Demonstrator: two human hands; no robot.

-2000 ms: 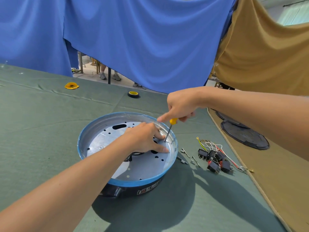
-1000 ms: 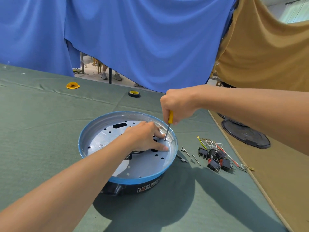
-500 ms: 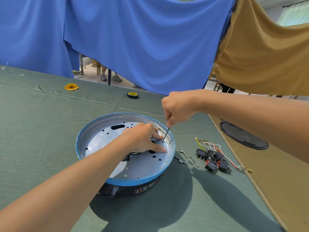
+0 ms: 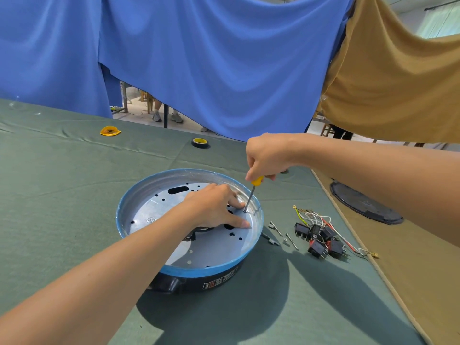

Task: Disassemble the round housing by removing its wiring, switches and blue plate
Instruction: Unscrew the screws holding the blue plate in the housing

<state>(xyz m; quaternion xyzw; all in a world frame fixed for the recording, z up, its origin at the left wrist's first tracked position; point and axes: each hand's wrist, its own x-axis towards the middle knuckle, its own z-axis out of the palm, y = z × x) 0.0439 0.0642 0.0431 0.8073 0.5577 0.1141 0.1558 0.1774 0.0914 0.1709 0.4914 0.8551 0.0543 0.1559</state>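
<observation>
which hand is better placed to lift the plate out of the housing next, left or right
Probably the left. The left hand rests flat on the plate and holds no tool, while the right hand grips the screwdriver, whose tip stands on the plate's right side.

The left forearm (image 4: 112, 275) and right forearm (image 4: 373, 170) are bare to the frame's edge. The left hand (image 4: 214, 207) and right hand (image 4: 266, 155) are bare too.

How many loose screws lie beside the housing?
3. The rear screw; the dark screw by the housing; the right screw nearest the switches. More may be hidden.
</observation>
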